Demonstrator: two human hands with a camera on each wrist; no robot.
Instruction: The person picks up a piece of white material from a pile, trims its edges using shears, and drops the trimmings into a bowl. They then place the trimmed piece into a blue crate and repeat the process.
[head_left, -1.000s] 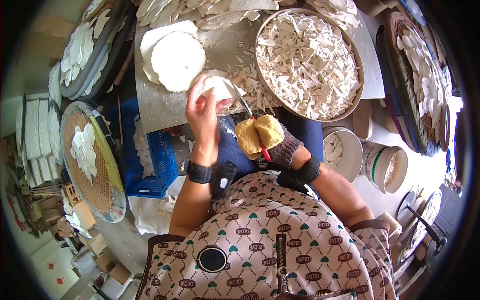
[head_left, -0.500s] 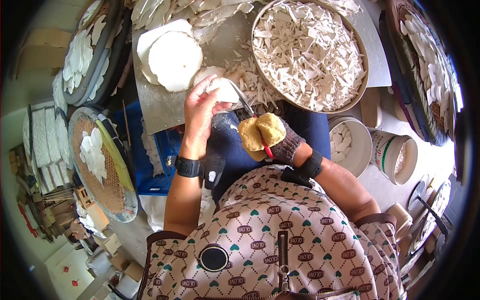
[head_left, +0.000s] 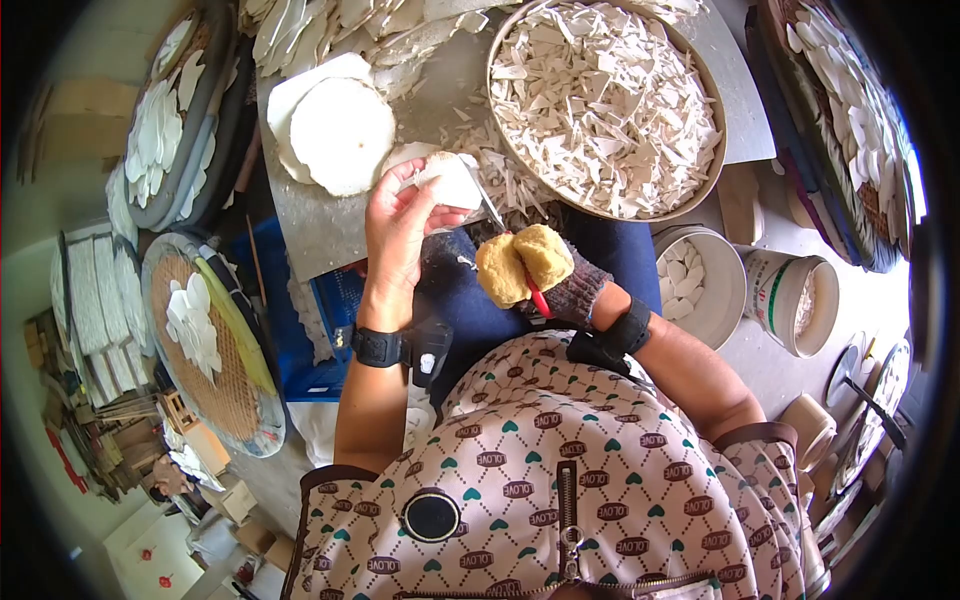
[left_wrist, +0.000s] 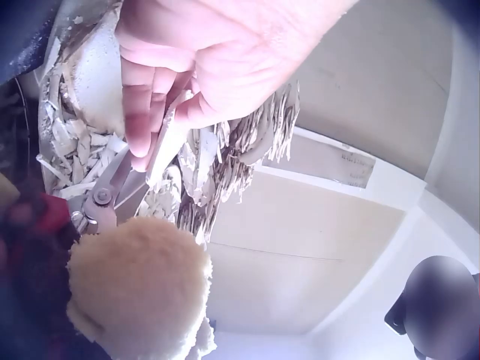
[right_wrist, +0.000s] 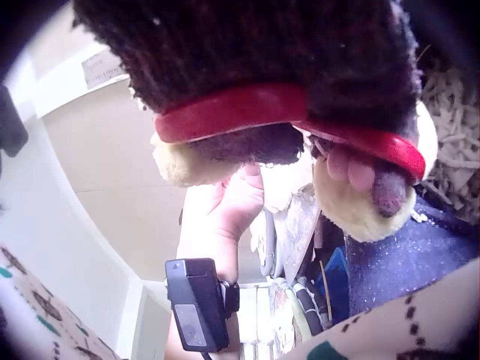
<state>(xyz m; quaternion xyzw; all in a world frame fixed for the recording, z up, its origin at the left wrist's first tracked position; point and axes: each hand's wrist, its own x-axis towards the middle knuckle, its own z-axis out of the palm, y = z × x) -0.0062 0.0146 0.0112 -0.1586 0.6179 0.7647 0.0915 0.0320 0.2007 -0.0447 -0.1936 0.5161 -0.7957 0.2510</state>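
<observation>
My bare left hand pinches a thin, flat white piece between thumb and fingers, over the table's near edge. My right hand, in a dark knitted glove with bare fingertips, grips a pair of shears. Their handles are red, with yellow foam around them. In the left wrist view the blades and pivot of the shears show close beside the white piece, pointing at its edge. The thumb hides part of the piece.
A round tray heaped with white shards stands on the metal table. Large white discs lie at its left. A bucket of white pieces, a blue crate and a woven rack stand around.
My left hand has turned the white piece, and its outline now looks different beside the blades. The right hand keeps its grip on the shears. The whole head view has shifted slightly.
</observation>
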